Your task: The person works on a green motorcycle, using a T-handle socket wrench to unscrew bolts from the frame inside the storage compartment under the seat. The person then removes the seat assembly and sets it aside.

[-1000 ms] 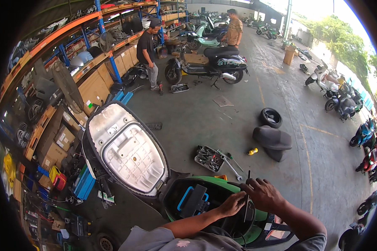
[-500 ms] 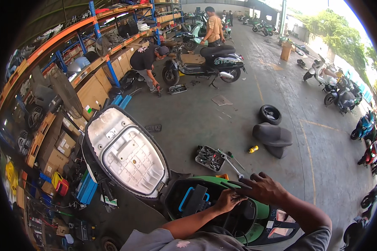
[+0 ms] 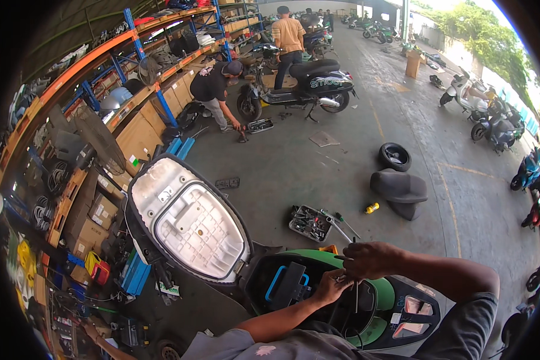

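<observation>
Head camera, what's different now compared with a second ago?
Both hands have drawn closer together over the green scooter's open compartment: the right hand still grips a thin tool, and the left hand has moved up against it. In the background, the person in the dark shirt has bent down. The raised seat and tool tray are unchanged.

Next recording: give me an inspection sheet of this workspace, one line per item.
Surface: grey concrete floor, stained.
Job's things: green scooter, seat raised, open compartment with blue-handled black box.
Clutter: tool tray, loose tyre, detached black seat, yellow can.
Grippers: left hand in the compartment; right hand grips a thin tool.
Cables: thin dark wires under the hands.
Surroundings: orange-and-blue shelving, two people at a black scooter.
</observation>
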The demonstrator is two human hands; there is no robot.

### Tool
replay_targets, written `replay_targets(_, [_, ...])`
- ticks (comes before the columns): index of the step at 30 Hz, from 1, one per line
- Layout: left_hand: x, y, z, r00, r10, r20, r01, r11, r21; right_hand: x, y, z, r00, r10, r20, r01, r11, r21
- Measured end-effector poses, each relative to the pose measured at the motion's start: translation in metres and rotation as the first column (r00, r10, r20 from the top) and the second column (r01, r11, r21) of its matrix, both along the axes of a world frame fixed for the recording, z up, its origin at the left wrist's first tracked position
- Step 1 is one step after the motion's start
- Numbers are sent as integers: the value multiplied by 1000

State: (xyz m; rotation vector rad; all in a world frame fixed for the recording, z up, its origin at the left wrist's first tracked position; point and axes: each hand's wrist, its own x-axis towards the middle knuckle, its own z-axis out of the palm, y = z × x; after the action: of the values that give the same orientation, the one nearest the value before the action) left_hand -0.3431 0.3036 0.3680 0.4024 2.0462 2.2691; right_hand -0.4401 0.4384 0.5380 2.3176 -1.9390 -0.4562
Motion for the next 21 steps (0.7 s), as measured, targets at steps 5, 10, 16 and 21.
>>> replay_targets(5, [12,6,2,1000,-1,0,1,999,43,-4,9,-1,970,-91,224,98,995,-22])
replay_targets(10, [21,-4,1,984,77,162,-108,975,194,-4,28,-24,932,-238,274,276,955,-109])
replay_targets(16, [69,-71,-55,871,270,411,-186,955,-233,20,24,-23,652,-567,503,645,764,24])
replay_targets(21, [149,-114,-102,741,425,520,-165,866,-471,41,19,-35,601,-667,440,761,645,-63])
